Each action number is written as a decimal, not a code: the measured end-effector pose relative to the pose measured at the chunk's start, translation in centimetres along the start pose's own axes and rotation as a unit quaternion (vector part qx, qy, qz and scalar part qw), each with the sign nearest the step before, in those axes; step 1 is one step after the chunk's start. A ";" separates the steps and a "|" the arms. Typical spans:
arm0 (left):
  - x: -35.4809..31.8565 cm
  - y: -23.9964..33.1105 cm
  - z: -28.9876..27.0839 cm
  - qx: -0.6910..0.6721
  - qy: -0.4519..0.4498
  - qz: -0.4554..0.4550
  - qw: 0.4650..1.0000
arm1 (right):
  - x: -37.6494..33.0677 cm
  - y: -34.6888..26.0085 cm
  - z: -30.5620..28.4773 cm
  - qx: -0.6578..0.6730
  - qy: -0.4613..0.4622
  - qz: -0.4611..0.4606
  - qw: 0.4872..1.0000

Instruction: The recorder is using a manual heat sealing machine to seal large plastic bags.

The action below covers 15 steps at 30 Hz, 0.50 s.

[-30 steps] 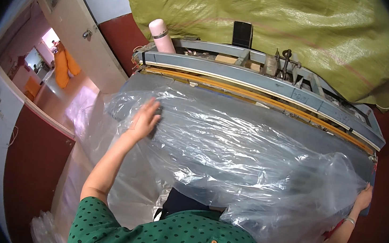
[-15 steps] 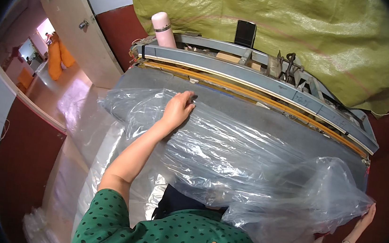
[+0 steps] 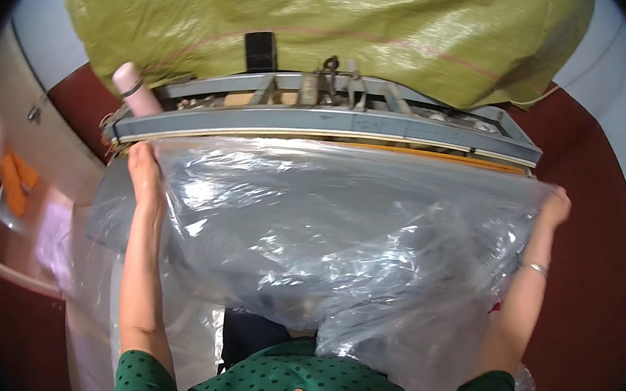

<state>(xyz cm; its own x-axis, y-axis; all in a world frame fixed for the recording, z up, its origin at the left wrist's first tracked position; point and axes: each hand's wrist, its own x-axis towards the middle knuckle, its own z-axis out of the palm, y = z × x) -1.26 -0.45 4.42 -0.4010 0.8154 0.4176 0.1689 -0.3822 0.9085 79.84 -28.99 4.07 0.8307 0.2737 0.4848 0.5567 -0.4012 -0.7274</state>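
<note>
While the left hand [image 3: 146,166] and the right hand [image 3: 555,208] are closed on its two upper corners, a clear plastic sheet [image 3: 326,220] is stretched wide between them. Its upper edge is smooth and nearly straight; lower down, the film becomes wrinkled, catching bright streaks of light, and loose folds reach the green dotted shirt [image 3: 293,388]. Around the right wrist there is a thin metal bracelet [image 3: 536,269]. The sheet is just before a long frame [image 3: 320,125] of grey metal bars. At the frame's left end rises a pink cylindrical bottle [image 3: 138,90], and behind hangs a glossy, creased yellow-green tarpaulin [image 3: 332,14].
</note>
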 end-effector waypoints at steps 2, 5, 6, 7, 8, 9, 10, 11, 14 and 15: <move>1.4 -3.6 0.4 0.148 -0.012 0.073 0.986 | -4.4 -2.7 5.6 -0.112 0.141 -0.071 0.981; 3.3 -9.2 -0.6 0.205 0.008 0.033 0.978 | -7.6 -3.9 10.2 -0.027 0.013 -0.046 0.999; 4.0 -10.6 -0.8 0.168 0.005 0.063 0.984 | -7.5 -3.9 11.3 0.042 0.010 -0.048 0.998; 4.7 -11.7 -1.0 0.146 0.003 0.050 0.988 | -7.1 -3.8 12.5 0.103 -0.005 -0.031 0.994; 5.3 -12.6 -1.1 0.131 0.021 0.026 0.991 | -6.8 -3.6 13.3 0.162 -0.021 -0.013 0.986; 5.7 -13.3 -1.0 0.126 0.032 0.037 0.991 | -6.5 -3.4 13.9 0.155 -0.012 -0.038 0.987; 6.1 -13.7 -0.8 0.109 0.014 0.019 0.994 | -6.3 -3.1 14.3 0.147 0.004 -0.044 0.988; 6.4 -13.8 -0.6 0.103 0.011 0.014 0.995 | -6.1 -2.9 14.5 0.146 0.021 -0.051 0.988; 6.6 -13.6 0.2 0.108 0.029 0.007 0.994 | -5.7 -2.8 14.6 0.074 0.089 -0.040 0.992; 6.6 -13.5 0.4 0.142 0.038 0.013 0.989 | -5.7 -2.8 14.5 0.038 0.104 -0.021 0.994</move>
<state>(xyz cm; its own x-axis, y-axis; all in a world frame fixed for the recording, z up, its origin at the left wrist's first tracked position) -5.85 10.21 -5.08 -0.4574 0.7685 0.4474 0.4211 -0.2559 0.8702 73.41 -16.73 -3.70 0.7938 0.1001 0.5999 0.5961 -0.3237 -0.7348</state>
